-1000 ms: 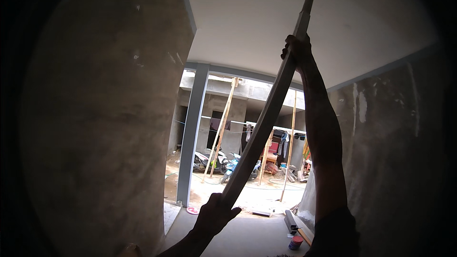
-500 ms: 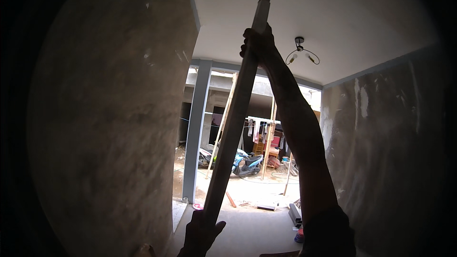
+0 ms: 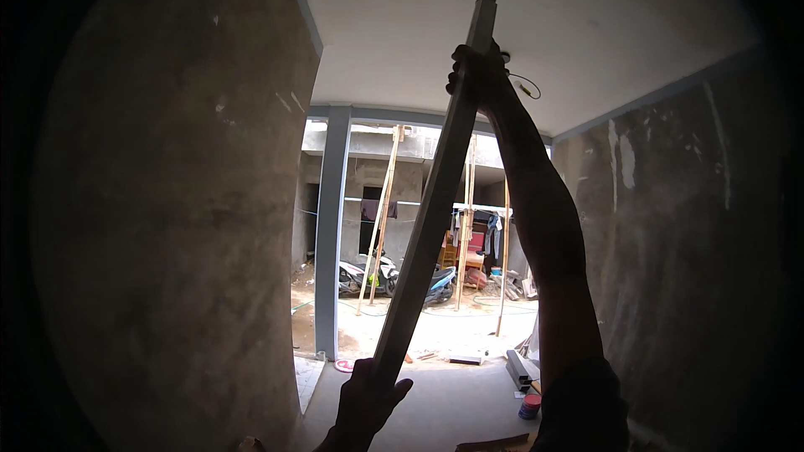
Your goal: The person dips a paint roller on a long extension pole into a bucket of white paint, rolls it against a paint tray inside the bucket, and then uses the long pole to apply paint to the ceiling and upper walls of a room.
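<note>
A long, straight rectangular bar point(image 3: 431, 218) rises slantwise in front of me, its upper end toward the right and a narrower section at the top. High up, my right hand point(image 3: 477, 77) is closed around the bar, fingers wrapped over its left side and the arm stretched upward. Low down, my left hand point(image 3: 367, 402) grips the bar near its bottom end, its thumb sticking out to the right. Both hands and the bar look dark against the bright opening behind. The bar's top end runs out of view.
Plastered walls stand at left point(image 3: 167, 201) and right point(image 3: 678, 251). Overhead, a ceiling lamp point(image 3: 505, 57) is partly behind my right hand. A grey post point(image 3: 334, 234) borders the opening; scooters and bamboo poles point(image 3: 389, 209) are outside. Metal profiles point(image 3: 519, 368) and a tub point(image 3: 529, 406) lie at right.
The bar and both hands have shifted slightly right in view, while the post and opening have shifted left. The lamp is now partly covered by my right hand. Both grips stay the same.
</note>
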Demonstrator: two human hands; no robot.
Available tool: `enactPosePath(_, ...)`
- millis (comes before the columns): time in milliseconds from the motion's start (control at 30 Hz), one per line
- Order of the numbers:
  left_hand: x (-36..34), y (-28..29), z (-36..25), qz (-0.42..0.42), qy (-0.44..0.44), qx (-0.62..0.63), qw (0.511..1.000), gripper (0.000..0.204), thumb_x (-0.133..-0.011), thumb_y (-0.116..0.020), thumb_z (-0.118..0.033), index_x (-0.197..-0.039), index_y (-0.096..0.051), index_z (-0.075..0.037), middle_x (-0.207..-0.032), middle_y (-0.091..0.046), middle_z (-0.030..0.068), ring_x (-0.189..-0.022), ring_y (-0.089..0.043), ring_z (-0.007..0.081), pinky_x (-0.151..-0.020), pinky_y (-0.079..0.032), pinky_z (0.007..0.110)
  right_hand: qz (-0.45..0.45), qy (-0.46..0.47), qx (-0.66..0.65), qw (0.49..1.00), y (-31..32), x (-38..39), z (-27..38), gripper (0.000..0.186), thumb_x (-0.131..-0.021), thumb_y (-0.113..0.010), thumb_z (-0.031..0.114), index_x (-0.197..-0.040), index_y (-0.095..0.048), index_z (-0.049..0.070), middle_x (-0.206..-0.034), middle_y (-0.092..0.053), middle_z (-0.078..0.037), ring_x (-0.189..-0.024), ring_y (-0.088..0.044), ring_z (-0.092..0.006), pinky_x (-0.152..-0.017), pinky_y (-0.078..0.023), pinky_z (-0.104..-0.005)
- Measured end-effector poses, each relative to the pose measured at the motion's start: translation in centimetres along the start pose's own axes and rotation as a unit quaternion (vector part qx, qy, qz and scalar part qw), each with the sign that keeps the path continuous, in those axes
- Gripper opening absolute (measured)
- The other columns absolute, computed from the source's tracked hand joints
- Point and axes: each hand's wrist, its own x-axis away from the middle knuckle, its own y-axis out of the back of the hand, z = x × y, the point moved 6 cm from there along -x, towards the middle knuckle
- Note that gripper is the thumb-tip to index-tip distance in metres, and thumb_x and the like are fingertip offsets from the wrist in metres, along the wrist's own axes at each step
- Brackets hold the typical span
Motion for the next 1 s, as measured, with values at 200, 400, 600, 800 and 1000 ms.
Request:
enactPosePath(200,-3.2,-0.5,4.2,0.077,0.004,0.120,0.990,0.056,-0.079,-0.074,-0.030,-0.121,-0.047,-0.006,-0.091,-0.048,0.0120,-0.077,-0.058,0.0254,-0.065,-0.050,0.035,-0.008,0.017,0.043,0.999,0.5,-1.4,-0.3,0.018,-0.078,-0.056,0.003,-0.088,-0.041,0.005,-0.064,-0.043,-0.006,-0.048,-0.049,-0.0186,-0.041,-0.046,-0.0344)
enactPosePath(400,-1.8,-1.8,6.9,0.190,0.061,0.199,0.959,0.059,-0.078,-0.073,-0.033,-0.123,-0.044,-0.007,-0.096,-0.046,0.0136,-0.088,-0.055,0.0276,-0.074,-0.048,0.039,-0.026,0.047,0.051,0.997,0.0,-1.4,-0.5,0.019,-0.078,-0.056,0.003,-0.089,-0.041,0.004,-0.064,-0.044,-0.006,-0.049,-0.049,-0.0180,-0.042,-0.047,-0.0341)
enactPosePath(600,0.5,-0.2,3.6,0.077,0.068,0.120,0.987,0.043,-0.073,-0.075,-0.024,-0.101,-0.049,-0.004,-0.083,-0.053,0.0080,-0.076,-0.059,0.0201,-0.070,-0.049,0.036,-0.002,0.031,0.037,0.999,-1.3,0.3,0.4,0.019,-0.077,-0.056,0.002,-0.087,-0.040,0.005,-0.062,-0.043,-0.005,-0.046,-0.047,-0.0169,-0.040,-0.045,-0.0337)
enactPosePath(800,3.6,-1.1,1.1,0.132,0.092,0.063,0.985,0.050,-0.075,-0.074,-0.030,-0.109,-0.047,-0.004,-0.093,-0.049,0.0139,-0.083,-0.056,0.0300,-0.071,-0.048,0.039,0.019,0.023,0.025,0.999,-2.5,2.4,1.9,0.021,-0.076,-0.055,0.001,-0.087,-0.038,0.007,-0.062,-0.042,-0.005,-0.045,-0.046,-0.0169,-0.038,-0.044,-0.0333)
enactPosePath(1000,6.4,-1.6,-1.0,0.110,0.141,0.004,0.984,0.038,-0.073,-0.070,-0.029,-0.098,-0.056,-0.005,-0.089,-0.052,0.0137,-0.077,-0.056,0.0300,-0.072,-0.047,0.041,0.054,0.006,-0.006,0.998,-4.0,4.2,2.9,0.024,-0.076,-0.056,0.001,-0.089,-0.036,0.008,-0.063,-0.041,-0.005,-0.045,-0.046,-0.0172,-0.039,-0.044,-0.0340)
